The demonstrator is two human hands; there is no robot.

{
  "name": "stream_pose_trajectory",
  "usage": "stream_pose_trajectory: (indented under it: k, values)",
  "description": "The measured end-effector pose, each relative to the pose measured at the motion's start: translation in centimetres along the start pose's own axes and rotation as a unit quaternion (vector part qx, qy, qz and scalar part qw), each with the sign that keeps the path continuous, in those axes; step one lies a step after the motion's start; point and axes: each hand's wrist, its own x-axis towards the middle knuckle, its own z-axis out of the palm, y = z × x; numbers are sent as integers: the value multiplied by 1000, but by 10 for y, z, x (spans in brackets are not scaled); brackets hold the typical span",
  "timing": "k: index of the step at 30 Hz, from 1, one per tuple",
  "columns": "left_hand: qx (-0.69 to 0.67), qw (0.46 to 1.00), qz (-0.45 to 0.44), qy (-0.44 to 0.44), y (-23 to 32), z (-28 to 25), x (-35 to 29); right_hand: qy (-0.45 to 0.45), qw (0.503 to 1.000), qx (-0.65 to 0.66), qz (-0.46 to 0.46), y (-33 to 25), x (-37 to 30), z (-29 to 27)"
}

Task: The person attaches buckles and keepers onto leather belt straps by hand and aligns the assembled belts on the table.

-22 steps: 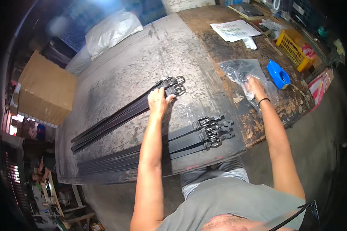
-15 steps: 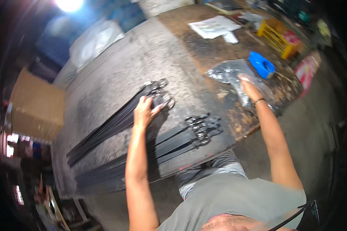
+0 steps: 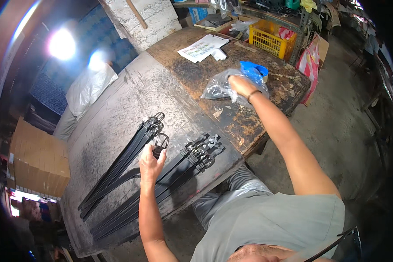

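My left hand (image 3: 150, 166) is closed on one black belt, gripping it just below its metal buckle (image 3: 162, 140), with the strap trailing back over the pile. That pile of black belts (image 3: 118, 170) lies slantwise on the table, buckles at the far end. Nearer to me is a second bundle of black belts (image 3: 174, 180), its shiny buckles bunched at the right. My right hand (image 3: 240, 86) reaches into a clear plastic bag (image 3: 216, 86) holding small dark pieces. Plastic hides its fingertips, so what they grip cannot be made out.
A blue tape dispenser (image 3: 256, 70) touches the bag's far side. Printed sheets on a clipboard (image 3: 203, 47) lie farther back, near a yellow crate (image 3: 270, 41). Cardboard boxes (image 3: 39, 155) stand left of the table, and a white sack (image 3: 89, 89) rests at its far left edge.
My left hand has lifted one belt's buckle end away from the pile. My right hand has gone deeper into the plastic bag. The whole view has shifted.
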Motion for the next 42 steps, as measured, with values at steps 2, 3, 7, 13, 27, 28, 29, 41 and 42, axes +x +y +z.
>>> stream_pose_trajectory:
  k: [2,3,7,13,27,28,29,41,42]
  values:
    - [-45,998,-46,10,1,-4,-19,-33,998,-47,-12,-16,-36,-24]
    - [-48,998,-45,9,6,-6,-20,48,998,9,-42,-7,-59,-32]
    - [-158,964,-145,-156,35,-27,-22,163,986,20,1,-14,-146,-86]
    - [-521,802,-148,-251,86,-33,-5,-38,835,534,123,-73,-193,-72]
    - [-441,838,-137,-291,105,-19,-10,-136,707,692,-57,-180,-168,-10]
    - [-443,837,-136,-291,107,-16,-9,15,766,635,-94,-178,-165,-17]
    - [-399,864,-141,-272,110,-14,-8,48,793,588,-150,-176,-164,-27]
    - [-321,919,-132,-188,127,-22,-3,90,919,347,-166,-178,-172,-57]
    - [-321,919,-135,-186,125,-19,-4,100,927,310,-187,-184,-177,-55]
